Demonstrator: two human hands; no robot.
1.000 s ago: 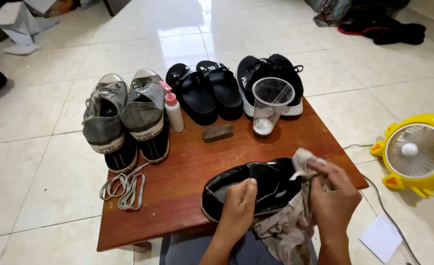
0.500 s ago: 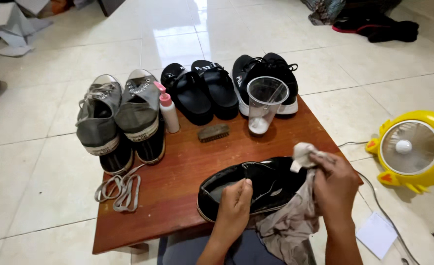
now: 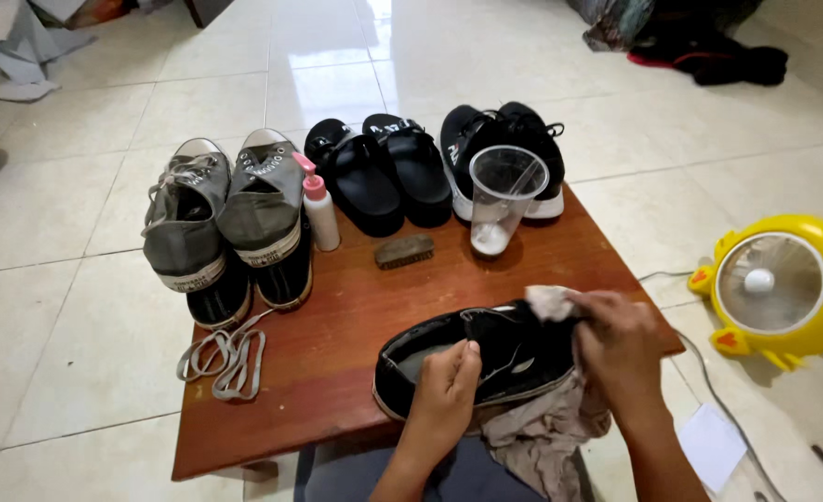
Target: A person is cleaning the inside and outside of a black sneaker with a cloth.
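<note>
Glossy floor tiles surround a low wooden table [image 3: 337, 390]. Loose laces [image 3: 225, 358] lie left of a black shoe [image 3: 472, 358] at the near edge. The left hand [image 3: 444, 390] clamps its stiff-looking collar, probably the best hold; the right hand [image 3: 621, 349] pinches a soft rag [image 3: 546, 302] against its upper.

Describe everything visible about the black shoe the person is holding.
The black shoe is a low slip-on with a pale sole edge and a greyish insole showing through its opening. It lies tilted on its side at the near edge of the wooden table. The left hand grips its opening rim; the right hand presses a beige cloth against its toe end.
</note>
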